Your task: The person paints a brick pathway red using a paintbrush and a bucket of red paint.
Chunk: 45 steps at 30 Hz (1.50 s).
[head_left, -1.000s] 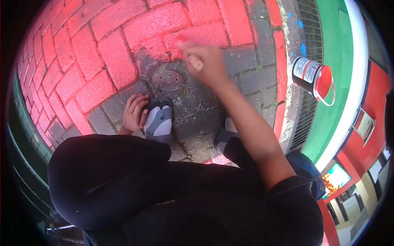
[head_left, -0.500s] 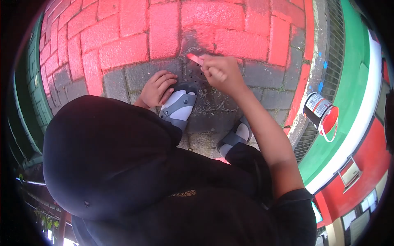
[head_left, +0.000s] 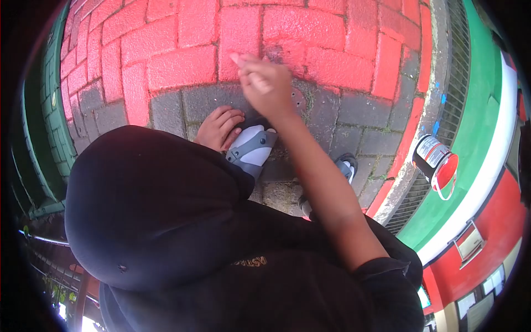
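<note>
My right hand [head_left: 264, 86] is closed around a paintbrush [head_left: 237, 59], mostly hidden in the fist. Its reddish end pokes out at the left, over the red-painted paving bricks [head_left: 182, 66]. The hand is slightly blurred. My left hand [head_left: 221, 127] lies beside my sandalled foot [head_left: 251, 145], fingers together and stretched out, holding nothing. Below the red area run unpainted grey bricks [head_left: 210, 102]. A small dark patch [head_left: 274, 53] shows among the red ones, just above my right hand.
A paint bucket [head_left: 428, 155] with red inside and a white handle stands at the right, by a drain grate [head_left: 412, 202]. My other foot [head_left: 347, 166] is on the grey bricks. A green strip [head_left: 470, 138] and a red wall [head_left: 487, 216] lie beyond.
My right hand has moved left with the paintbrush, from the dark gap onto the red bricks. More red covers the patch near it. My right-side foot has shifted right. My left hand stays beside the foot.
</note>
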Available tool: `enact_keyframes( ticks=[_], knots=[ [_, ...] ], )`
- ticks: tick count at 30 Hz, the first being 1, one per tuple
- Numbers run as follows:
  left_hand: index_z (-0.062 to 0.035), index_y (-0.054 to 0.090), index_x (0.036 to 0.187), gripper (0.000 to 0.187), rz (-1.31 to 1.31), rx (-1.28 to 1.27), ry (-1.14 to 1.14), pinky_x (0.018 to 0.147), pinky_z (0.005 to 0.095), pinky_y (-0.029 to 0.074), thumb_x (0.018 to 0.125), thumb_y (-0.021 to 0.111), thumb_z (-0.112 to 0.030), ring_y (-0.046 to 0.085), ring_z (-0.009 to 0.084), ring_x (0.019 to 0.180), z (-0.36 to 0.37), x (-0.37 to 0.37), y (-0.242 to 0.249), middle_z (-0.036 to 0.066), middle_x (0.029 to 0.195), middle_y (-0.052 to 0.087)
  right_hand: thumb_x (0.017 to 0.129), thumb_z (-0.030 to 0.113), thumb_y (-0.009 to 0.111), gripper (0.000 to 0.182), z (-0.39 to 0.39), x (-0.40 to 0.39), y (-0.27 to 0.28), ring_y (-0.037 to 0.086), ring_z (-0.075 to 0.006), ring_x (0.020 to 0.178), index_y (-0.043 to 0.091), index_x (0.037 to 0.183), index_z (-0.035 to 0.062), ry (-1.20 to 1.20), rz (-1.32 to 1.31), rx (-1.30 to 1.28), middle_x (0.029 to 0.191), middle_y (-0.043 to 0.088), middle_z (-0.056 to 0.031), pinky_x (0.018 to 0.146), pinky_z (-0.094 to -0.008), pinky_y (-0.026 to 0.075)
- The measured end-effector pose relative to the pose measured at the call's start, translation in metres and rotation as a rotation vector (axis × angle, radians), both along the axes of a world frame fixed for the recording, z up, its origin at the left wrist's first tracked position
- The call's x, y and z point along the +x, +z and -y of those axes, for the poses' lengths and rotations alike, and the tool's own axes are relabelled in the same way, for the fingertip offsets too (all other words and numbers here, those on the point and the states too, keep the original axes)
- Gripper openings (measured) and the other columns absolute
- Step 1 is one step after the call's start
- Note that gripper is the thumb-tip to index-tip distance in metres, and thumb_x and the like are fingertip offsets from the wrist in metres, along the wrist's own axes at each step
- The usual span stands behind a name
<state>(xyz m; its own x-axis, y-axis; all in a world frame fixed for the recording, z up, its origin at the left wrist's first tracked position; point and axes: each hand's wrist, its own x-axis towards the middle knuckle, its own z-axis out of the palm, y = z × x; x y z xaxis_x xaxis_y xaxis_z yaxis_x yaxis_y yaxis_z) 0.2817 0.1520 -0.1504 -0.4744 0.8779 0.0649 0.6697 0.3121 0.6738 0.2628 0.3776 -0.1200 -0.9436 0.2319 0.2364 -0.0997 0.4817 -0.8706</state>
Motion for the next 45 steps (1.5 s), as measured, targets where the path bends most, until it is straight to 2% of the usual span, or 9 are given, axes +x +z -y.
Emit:
enact_keyframes(
  ticks=[6,12,14,17,24,26,32,37,45],
  knots=[
    [-0.0014,0.063,0.118,0.032,-0.018,-0.032,-0.043,0.101,0.0451,0.049,0.088,0.067,-0.010,0.058,0.0363,0.115,-0.001,-0.002,0.002,0.014,0.122,0.065,0.086,0.006,0.069,0.008,-0.085,-0.004,-0.005,0.071,-0.0252,0.069,0.070,0.078,0.0032,-0.512,0.218,-0.204,0.082,0.076,-0.0120,0.062,-0.0337,0.053],
    [-0.0013,0.063,0.117,0.031,-0.027,-0.030,-0.057,0.101,0.0451,0.049,0.088,0.067,-0.011,0.058,0.0371,0.116,-0.006,-0.001,0.003,0.014,0.122,0.065,0.087,0.003,0.071,0.008,-0.014,-0.009,0.006,0.074,-0.0172,0.085,0.068,0.080,-0.0010,-0.082,0.093,0.122,0.092,0.076,-0.0136,0.076,-0.0335,0.056],
    [-0.0011,0.063,0.117,0.030,-0.029,-0.047,-0.047,0.103,0.0466,0.047,0.089,0.067,-0.011,0.057,0.0386,0.118,-0.007,0.000,0.004,0.015,0.122,0.064,0.081,0.005,0.067,0.004,-0.016,-0.021,0.003,0.067,-0.0215,0.062,0.067,0.077,0.0037,-0.127,0.040,-0.084,0.074,0.071,-0.0058,0.057,-0.0340,0.050],
    [0.0000,0.063,0.118,0.032,0.033,-0.109,-0.013,0.110,0.0486,0.043,0.089,0.067,-0.012,0.055,0.0409,0.123,-0.005,0.004,0.008,0.018,0.124,0.063,0.085,0.011,0.074,0.012,-0.124,-0.009,0.052,0.064,-0.0148,0.063,0.068,0.078,0.0048,-0.161,0.304,-0.476,0.075,0.068,-0.0008,0.057,-0.0324,0.051],
    [0.0005,0.060,0.117,0.030,-0.037,-0.017,-0.016,0.108,0.0519,0.042,0.088,0.062,-0.007,0.054,0.0429,0.120,-0.002,0.009,-0.019,0.018,0.126,0.062,0.086,0.011,0.081,0.021,-0.402,0.196,0.231,0.071,-0.0172,0.095,0.061,0.084,0.0041,-0.634,0.465,0.279,0.105,0.073,-0.0077,0.078,-0.0315,0.061],
    [0.0009,0.060,0.117,0.030,-0.064,-0.005,-0.027,0.108,0.0523,0.041,0.088,0.061,-0.007,0.054,0.0433,0.120,0.000,0.010,-0.019,0.018,0.126,0.062,0.088,0.008,0.078,0.020,-0.422,0.260,0.253,0.068,-0.0149,0.088,0.059,0.082,0.0053,-0.943,0.261,-0.019,0.104,0.073,-0.0079,0.073,-0.0325,0.060],
    [0.0025,0.058,0.117,0.026,-0.075,-0.063,0.019,0.108,0.0539,0.040,0.095,0.057,-0.010,0.052,0.0447,0.121,-0.001,0.010,-0.008,0.021,0.126,0.061,0.085,0.003,0.076,0.018,-0.508,0.409,0.188,0.066,-0.0134,0.077,0.058,0.086,0.0060,-1.298,0.441,0.223,0.084,0.067,-0.0035,0.066,-0.0304,0.057],
    [0.0022,0.056,0.119,0.025,-0.159,-0.114,0.072,0.108,0.0546,0.038,0.099,0.054,-0.012,0.052,0.0446,0.122,0.008,0.018,-0.005,0.021,0.126,0.060,0.082,0.000,0.077,0.025,-0.557,0.450,0.079,0.061,-0.0119,0.064,0.054,0.081,0.0084,-0.972,0.588,0.077,0.065,0.062,-0.0027,0.056,-0.0293,0.047],
    [0.0023,0.056,0.119,0.025,-0.162,-0.115,0.216,0.105,0.0537,0.040,0.099,0.052,-0.012,0.053,0.0440,0.119,0.003,0.039,0.001,0.022,0.123,0.060,0.083,0.003,0.078,0.026,-0.551,0.464,0.103,0.063,-0.0140,0.068,0.053,0.080,0.0119,-1.116,0.485,-0.164,0.070,0.062,-0.0013,0.064,-0.0309,0.054]
  ],
)
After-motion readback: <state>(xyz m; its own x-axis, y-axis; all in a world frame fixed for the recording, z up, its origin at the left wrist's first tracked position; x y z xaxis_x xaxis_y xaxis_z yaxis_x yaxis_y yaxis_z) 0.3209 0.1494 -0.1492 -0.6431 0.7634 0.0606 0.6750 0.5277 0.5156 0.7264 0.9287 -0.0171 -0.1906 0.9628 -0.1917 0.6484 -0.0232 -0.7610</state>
